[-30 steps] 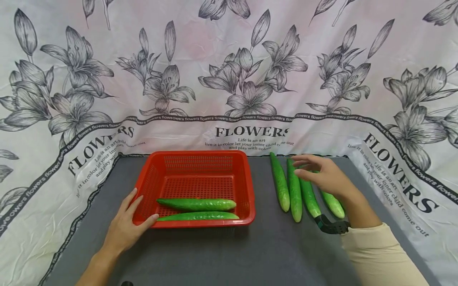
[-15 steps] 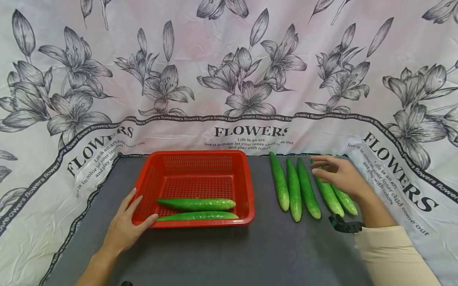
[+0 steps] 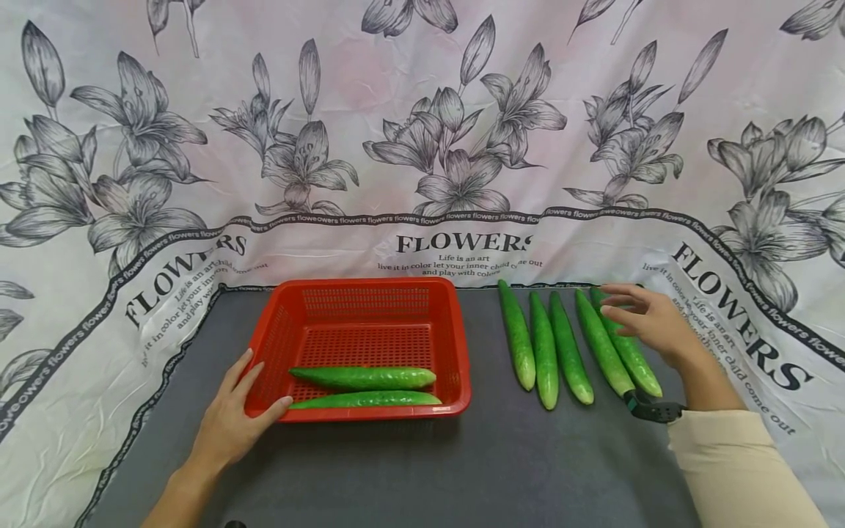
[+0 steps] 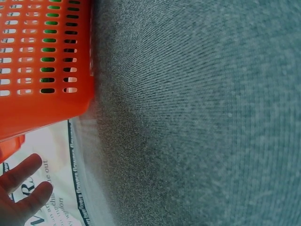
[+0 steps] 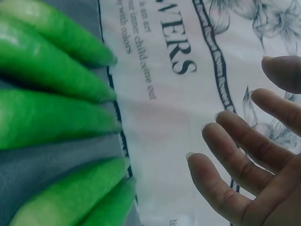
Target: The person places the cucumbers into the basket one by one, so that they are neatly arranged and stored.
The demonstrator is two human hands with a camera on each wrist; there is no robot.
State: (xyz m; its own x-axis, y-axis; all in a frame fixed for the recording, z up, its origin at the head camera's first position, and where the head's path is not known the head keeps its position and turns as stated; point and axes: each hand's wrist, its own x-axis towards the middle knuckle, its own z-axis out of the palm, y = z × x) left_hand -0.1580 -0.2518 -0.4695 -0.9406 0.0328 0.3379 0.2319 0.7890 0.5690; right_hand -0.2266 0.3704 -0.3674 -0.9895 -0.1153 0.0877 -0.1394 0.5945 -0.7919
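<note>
Head view: five cucumbers (image 3: pixel 544 352) lie side by side on the table to the right of the basket (image 3: pixel 370 413), paler ends toward me, three in one group and two close together past a gap. Two more cucumbers (image 3: pixel 363 378) lie crosswise inside the basket, along its near side, the nearer one partly hidden by the front rim. My right hand (image 3: pixel 650 323) is above the far part of the rightmost cucumber, grasping nothing, its fingers loosely bent and spread; the right wrist view shows them apart from the cucumbers. My left hand (image 3: pixel 227 414) is at the near left corner of the basket, thumb at the front rim, fingers spread along the left side, not curled around it. The basket is red, with slotted walls, and green shows through the slots in the left wrist view. On my right wrist are a dark band (image 3: pixel 653 408) and a cream sleeve (image 3: pixel 733 447). Under it all is the grey table (image 3: pixel 409 477), and behind hangs a pale cloth (image 3: pixel 317 257) printed with lilies and the word FLOWERS.
</note>
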